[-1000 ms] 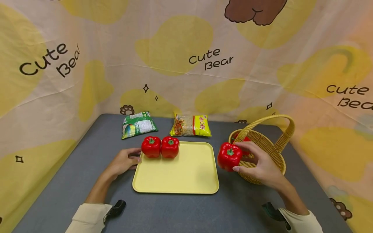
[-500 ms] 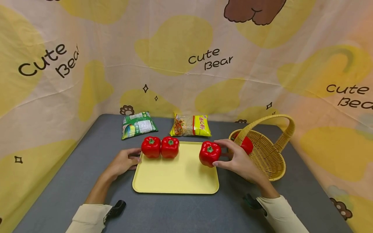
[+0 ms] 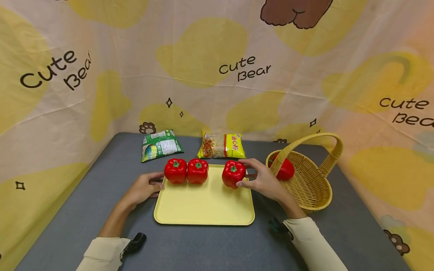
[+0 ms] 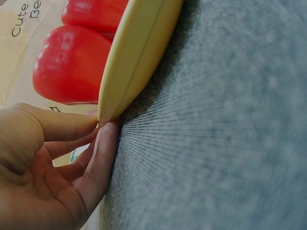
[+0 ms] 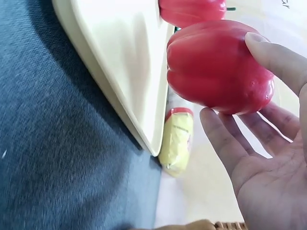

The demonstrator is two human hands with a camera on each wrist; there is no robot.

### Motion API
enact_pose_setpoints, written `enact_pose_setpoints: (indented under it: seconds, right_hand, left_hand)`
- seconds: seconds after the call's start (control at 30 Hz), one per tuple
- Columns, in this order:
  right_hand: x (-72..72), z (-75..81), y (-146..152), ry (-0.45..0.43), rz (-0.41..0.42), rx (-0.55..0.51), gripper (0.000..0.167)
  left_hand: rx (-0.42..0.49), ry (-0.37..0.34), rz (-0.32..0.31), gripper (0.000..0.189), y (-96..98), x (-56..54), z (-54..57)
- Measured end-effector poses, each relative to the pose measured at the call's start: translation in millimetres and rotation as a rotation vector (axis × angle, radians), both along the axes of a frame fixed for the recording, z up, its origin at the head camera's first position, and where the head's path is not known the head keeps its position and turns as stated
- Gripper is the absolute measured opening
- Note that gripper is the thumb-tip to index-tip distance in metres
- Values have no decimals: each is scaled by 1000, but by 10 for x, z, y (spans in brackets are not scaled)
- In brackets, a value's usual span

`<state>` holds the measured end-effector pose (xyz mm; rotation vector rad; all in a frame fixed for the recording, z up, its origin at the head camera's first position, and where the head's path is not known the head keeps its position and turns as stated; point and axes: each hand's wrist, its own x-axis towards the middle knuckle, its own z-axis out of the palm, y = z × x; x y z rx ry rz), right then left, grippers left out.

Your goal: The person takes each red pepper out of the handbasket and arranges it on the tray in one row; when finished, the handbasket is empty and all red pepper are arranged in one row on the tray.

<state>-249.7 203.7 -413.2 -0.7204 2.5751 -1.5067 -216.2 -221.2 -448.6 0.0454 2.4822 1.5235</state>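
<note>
My right hand (image 3: 262,180) holds a red bell pepper (image 3: 233,174) between thumb and fingers, over the right part of the yellow tray (image 3: 203,207). In the right wrist view this bell pepper (image 5: 216,67) hangs above the tray's surface. Two more red bell peppers (image 3: 175,171) (image 3: 197,171) stand side by side in the tray's far left corner, stems up. At the tray's left edge, my left hand (image 3: 144,187) pinches the rim; the left wrist view shows thumb above and fingers below the rim (image 4: 127,72).
A wicker basket (image 3: 313,188) with a tall handle stands right of the tray. Another red bell pepper (image 3: 285,169) lies in it. Behind the tray lie a green packet (image 3: 162,145) and a yellow pasta bag (image 3: 222,146). A patterned cloth hangs behind the grey table (image 3: 203,248).
My right hand has carried the bell pepper leftward from beside the basket to over the tray's right part. The left hand and the tray have stayed in place.
</note>
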Motion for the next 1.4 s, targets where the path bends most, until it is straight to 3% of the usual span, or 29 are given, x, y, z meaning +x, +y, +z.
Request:
enact_pose_setpoints:
  seconds: [0.5, 0.77, 1.4]
  right_hand:
    - [-140, -16, -223, -31, 56, 54, 74]
    - [-164, -28, -271, -48, 49, 139, 75]
    - [-201, -13, -328, -82, 77, 149, 74]
  left_hand:
    - [1, 5, -2, 55, -7, -6, -25]
    - [5, 4, -1, 56, -4, -5, -9]
    - [5, 6, -7, 55, 7, -2, 9]
